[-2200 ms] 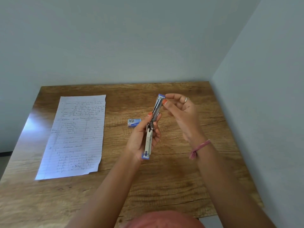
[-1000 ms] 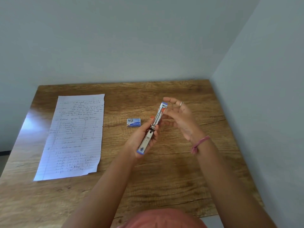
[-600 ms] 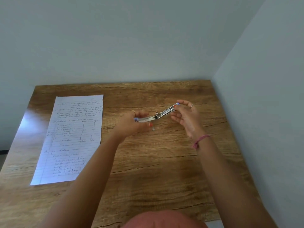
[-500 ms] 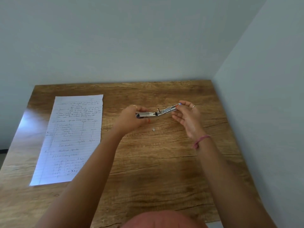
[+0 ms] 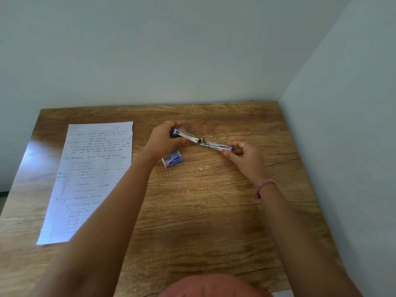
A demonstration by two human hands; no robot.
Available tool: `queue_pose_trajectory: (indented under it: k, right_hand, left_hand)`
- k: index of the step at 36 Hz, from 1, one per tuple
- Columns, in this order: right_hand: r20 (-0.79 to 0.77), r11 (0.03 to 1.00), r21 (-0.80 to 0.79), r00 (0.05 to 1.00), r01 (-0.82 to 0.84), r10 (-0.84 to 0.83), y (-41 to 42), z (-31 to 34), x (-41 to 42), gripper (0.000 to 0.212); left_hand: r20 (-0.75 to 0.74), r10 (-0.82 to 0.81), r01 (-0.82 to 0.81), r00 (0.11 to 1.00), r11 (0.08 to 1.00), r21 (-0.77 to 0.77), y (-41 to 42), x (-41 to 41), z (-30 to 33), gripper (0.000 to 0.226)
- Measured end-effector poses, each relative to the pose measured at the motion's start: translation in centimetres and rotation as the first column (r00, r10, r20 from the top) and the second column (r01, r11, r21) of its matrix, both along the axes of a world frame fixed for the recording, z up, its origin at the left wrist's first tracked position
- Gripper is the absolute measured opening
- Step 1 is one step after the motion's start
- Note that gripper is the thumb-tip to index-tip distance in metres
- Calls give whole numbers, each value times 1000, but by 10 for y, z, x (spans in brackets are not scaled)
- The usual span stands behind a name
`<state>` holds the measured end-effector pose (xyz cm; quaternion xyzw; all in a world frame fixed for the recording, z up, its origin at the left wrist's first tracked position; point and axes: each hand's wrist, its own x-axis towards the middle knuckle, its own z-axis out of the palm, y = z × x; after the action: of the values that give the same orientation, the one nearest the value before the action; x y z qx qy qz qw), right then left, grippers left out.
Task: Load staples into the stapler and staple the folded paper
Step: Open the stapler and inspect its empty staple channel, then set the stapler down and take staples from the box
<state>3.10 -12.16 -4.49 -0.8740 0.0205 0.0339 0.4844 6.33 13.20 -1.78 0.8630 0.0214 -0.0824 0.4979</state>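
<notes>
Stapler (image 5: 202, 141), swung fully open so its two metal halves form one long, nearly straight bar, is held in the air above a wooden table (image 5: 214, 211), gripped at both ends; the left hand (image 5: 165, 139) curls its fingers around the far-left end, where a blue tip shows just beyond the knuckles, with the thumb pressed against the near side of the bar; the right hand (image 5: 244, 154) pinches the right end between thumb and fingers, the thumb on the near edge and a blue tip showing between the fingertips; the hinge sits midway between the two hands, untouched, with a small pin sticking up from it; the bar slopes slightly downward from left to right

A small blue and white staple box (image 5: 172, 159) lies on the table just below the left hand, apart from it; printing on its lid is too blurred to read; a tiny silvery fleck (image 5: 201, 168), perhaps a staple piece, lies on the wood near the box, to its right

A lined sheet of paper (image 5: 94, 174) covered in handwriting lies flat at the left side of the table, partly crossed by the left forearm; the writing cannot be made out; a pink band (image 5: 262, 187) circles the right wrist, and each hand wears a ring
</notes>
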Motion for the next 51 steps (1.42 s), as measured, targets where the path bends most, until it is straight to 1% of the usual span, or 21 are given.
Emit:
queue_pose_trajectory:
  k: [3,5,9,15,19,26,31,33,35,36,38,40,42,44,46,48,51]
  right_hand:
    - [97,986,-163,993,-45,62,2,0,-2,28]
    - [135,978,-200,987,-63,91,3,-1,-4,29]
    - [181,962,-263,976,-71,122,4,-3,-7,33]
    - [160,961,-268,981,-65,111,4,-3,-8,37]
    - [142,962,-264,983,-73,113,6,-1,-9,37]
    - [122,964,-258,988,-59,93,7,1,-10,37]
    - [105,965,-251,989,-74,103,7,3,-10,40]
    - [106,968,-239,989,-73,101,7,4,-11,43]
    - [101,973,-221,990,-73,98,7,5,-12,46]
    - [99,974,-216,990,-73,97,7,5,-12,47]
    - [98,974,-214,991,-73,95,8,7,-14,49]
    - [111,976,-210,990,-58,83,10,9,-18,48]
    - [142,976,-217,988,-32,65,15,12,-23,43]
    - [185,978,-210,981,-16,56,22,13,-32,36]
    - [215,981,-194,975,-14,57,33,13,-42,32]
    - [182,986,-161,980,-47,77,44,13,-52,29]
    - [92,993,-54,990,-102,107,62,11,-67,25]
  left_hand:
    - [-6,34,-34,999,998,-56,1,3,-1,61]
    - [-8,48,-49,999,995,-91,1,3,-3,65]
    - [-28,60,-64,998,983,-171,1,1,-7,66]
    - [-29,76,-80,997,976,-203,5,-4,-14,67]
    - [0,99,-98,995,980,-175,9,-7,-17,65]
    - [57,183,-174,981,975,-136,18,-20,-19,60]
    - [60,237,-227,970,965,-135,20,-35,-22,54]
    - [63,254,-246,965,963,-106,20,-42,-22,53]
    - [66,244,-240,968,969,-65,19,-50,-22,58]
    - [60,220,-219,974,975,-26,20,-53,-22,63]
    - [25,147,-149,989,984,100,21,-59,-23,77]
    - [1,86,-84,996,976,199,21,-65,-24,84]
    - [4,55,-54,998,963,265,19,-71,-25,80]
    - [22,46,-51,999,946,321,15,-76,-25,72]
    - [46,59,-71,997,940,334,12,-83,-25,63]
    - [75,66,-86,995,944,317,11,-93,-26,56]
    - [126,45,-80,991,954,289,8,-112,-27,52]
